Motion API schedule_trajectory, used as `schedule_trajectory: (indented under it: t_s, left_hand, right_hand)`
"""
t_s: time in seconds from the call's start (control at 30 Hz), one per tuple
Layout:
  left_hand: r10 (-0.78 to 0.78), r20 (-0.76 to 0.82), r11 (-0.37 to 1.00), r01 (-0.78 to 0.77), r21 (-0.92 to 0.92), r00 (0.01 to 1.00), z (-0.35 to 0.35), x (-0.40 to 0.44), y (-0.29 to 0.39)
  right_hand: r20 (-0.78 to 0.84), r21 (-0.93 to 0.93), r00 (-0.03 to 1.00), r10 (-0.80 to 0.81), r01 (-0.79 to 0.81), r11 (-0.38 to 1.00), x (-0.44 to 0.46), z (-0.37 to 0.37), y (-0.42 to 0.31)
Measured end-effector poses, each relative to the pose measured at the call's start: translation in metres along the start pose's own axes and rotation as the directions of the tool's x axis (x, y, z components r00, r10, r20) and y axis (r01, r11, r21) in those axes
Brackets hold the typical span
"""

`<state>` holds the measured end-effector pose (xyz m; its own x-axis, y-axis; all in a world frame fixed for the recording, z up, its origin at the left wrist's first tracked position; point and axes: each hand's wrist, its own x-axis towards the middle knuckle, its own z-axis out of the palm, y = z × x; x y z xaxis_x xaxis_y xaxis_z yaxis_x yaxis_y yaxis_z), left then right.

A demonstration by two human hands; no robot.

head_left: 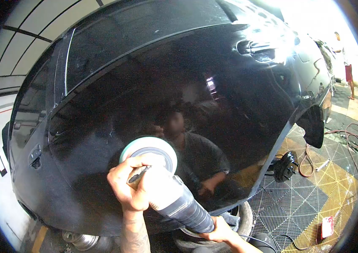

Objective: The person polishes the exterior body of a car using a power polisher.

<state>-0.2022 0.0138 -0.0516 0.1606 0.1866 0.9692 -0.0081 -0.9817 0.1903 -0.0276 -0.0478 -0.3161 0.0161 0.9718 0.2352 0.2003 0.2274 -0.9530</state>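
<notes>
Patterned floor [292, 205], looped hose [307, 176], red-and-white object [327, 227]

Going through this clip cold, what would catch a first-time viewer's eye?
Probably the polisher at lower centre, its round pad at the black car panel, with the left hand near its head and the right hand at its rear end. Next, the panel's mirror-like gloss, showing a person's reflection right of the pad. Then the white glare around the door handle at upper right.
</notes>
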Motion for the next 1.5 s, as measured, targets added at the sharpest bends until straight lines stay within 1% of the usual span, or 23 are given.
schedule_trajectory:
  t_s: [0.1, 0.17, 0.23, 0.3, 0.37, 0.43, 0.47, 0.5, 0.57, 0.67, 0.77, 0.83, 0.9, 0.93, 0.97, 1.03, 1.07, 1.2, 1.3, 1.33, 1.37, 1.43, 1.5]
  left_hand:
    - [0.022, 0.039, 0.998, -0.02, -0.066, 0.999, 0.028, -0.002, 0.0]
    - [-0.022, 0.121, 0.999, 0.025, -0.023, 0.992, 0.056, 0.001, 0.005]
    - [0.053, 0.193, 0.994, -0.033, -0.102, 0.98, 0.09, 0.01, 0.008]
    - [0.077, 0.231, 0.982, -0.033, -0.187, 0.97, 0.126, 0.017, 0.012]
    - [0.098, 0.298, 0.957, -0.007, -0.291, 0.95, 0.16, 0.021, 0.008]
    - [0.194, 0.319, 0.89, -0.03, -0.454, 0.928, 0.183, 0.022, 0.004]
    - [0.271, 0.354, 0.87, -0.07, -0.488, 0.895, 0.183, 0.025, 0.004]
    - [0.335, 0.32, 0.869, -0.159, -0.468, 0.886, 0.187, 0.024, 0.002]
    - [0.263, 0.295, 0.896, -0.12, -0.428, 0.919, 0.183, 0.016, 0.004]
    - [0.267, 0.318, 0.927, -0.152, -0.344, 0.91, 0.148, 0.009, 0.005]
    - [0.262, 0.263, 0.947, -0.195, -0.256, 0.928, 0.109, 0.001, -0.002]
    - [0.241, 0.244, 0.965, -0.204, -0.168, 0.939, 0.075, -0.008, -0.003]
    - [0.052, 0.178, 0.994, -0.033, -0.108, 0.983, 0.043, -0.024, -0.002]
    - [0.019, 0.122, 0.997, -0.01, -0.073, 0.992, 0.029, -0.031, -0.003]
    - [-0.014, 0.064, 0.999, 0.016, -0.038, 0.998, 0.017, -0.037, -0.005]
    - [0.015, 0.011, 0.998, -0.014, -0.059, 1.0, -0.002, -0.047, -0.013]
    - [0.01, 0.005, 0.997, -0.01, -0.073, 1.0, -0.006, -0.049, -0.014]
    - [-0.01, 0.02, 0.997, 0.011, -0.072, 1.0, 0.003, -0.054, -0.011]
    - [0.023, 0.057, 0.999, -0.022, -0.026, 0.998, 0.037, -0.049, -0.01]
    - [0.021, 0.084, 0.997, -0.015, -0.07, 0.996, 0.054, -0.044, -0.005]
    - [0.019, 0.112, 0.994, -0.006, -0.113, 0.994, 0.071, -0.039, -0.001]
    - [0.058, 0.196, 0.989, -0.03, -0.144, 0.979, 0.104, -0.03, 0.002]
    - [0.139, 0.234, 0.977, -0.096, -0.188, 0.962, 0.14, -0.022, 0.006]
  right_hand:
    - [-0.034, -0.031, 0.999, 0.018, -0.019, 0.999, -0.006, -0.014, 0.035]
    - [-0.107, 0.035, 0.992, 0.06, -0.057, 0.998, -0.017, -0.027, 0.047]
    - [-0.122, 0.087, 0.959, 0.255, -0.246, 0.965, -0.031, -0.05, 0.043]
    - [-0.307, 0.087, 0.945, 0.116, -0.093, 0.992, -0.044, -0.064, 0.045]
    - [-0.288, 0.091, 0.943, 0.167, -0.147, 0.985, -0.049, -0.081, 0.099]
    - [-0.402, 0.301, 0.897, 0.185, -0.061, 0.952, -0.055, -0.08, 0.083]
    - [-0.391, 0.37, 0.887, 0.247, -0.094, 0.924, -0.06, -0.082, 0.064]
    - [-0.39, 0.367, 0.888, 0.243, -0.092, 0.926, -0.059, -0.082, 0.068]
    - [-0.335, 0.321, 0.902, 0.272, -0.162, 0.933, -0.058, -0.075, 0.086]
    - [-0.282, 0.192, 0.912, 0.297, -0.25, 0.949, -0.055, -0.055, 0.085]
    - [-0.307, 0.159, 0.936, 0.173, -0.129, 0.979, -0.047, -0.022, 0.059]
    - [-0.159, 0.121, 0.966, 0.204, -0.186, 0.975, -0.034, -0.005, 0.07]
    - [-0.089, 0.062, 0.99, 0.105, -0.1, 0.993, -0.026, 0.006, 0.047]
    - [-0.057, 0.067, 0.993, 0.102, -0.098, 0.993, -0.022, 0.011, 0.04]
    - [-0.058, 0.046, 0.998, -0.003, 0.006, 0.999, -0.016, 0.019, 0.05]
    - [0.133, 0.034, 0.954, 0.268, -0.275, 0.961, -0.011, 0.015, 0.025]
    - [0.099, 0.065, 0.985, 0.138, -0.145, 0.987, -0.011, 0.019, 0.033]
    - [0.03, 0.013, 0.999, 0.038, -0.039, 0.999, -0.013, 0.014, 0.046]
    - [0.011, 0.002, 0.987, 0.16, -0.16, 0.987, -0.028, -0.009, 0.045]
    - [-0.055, 0.04, 0.992, 0.109, -0.107, 0.993, -0.033, -0.012, 0.059]
    - [-0.057, 0.058, 0.985, 0.164, -0.161, 0.985, -0.039, -0.02, 0.071]
    - [-0.143, 0.085, 0.967, 0.213, -0.203, 0.976, -0.054, -0.039, 0.076]
    - [-0.314, 0.06, 0.927, 0.207, -0.198, 0.978, -0.07, -0.055, 0.069]
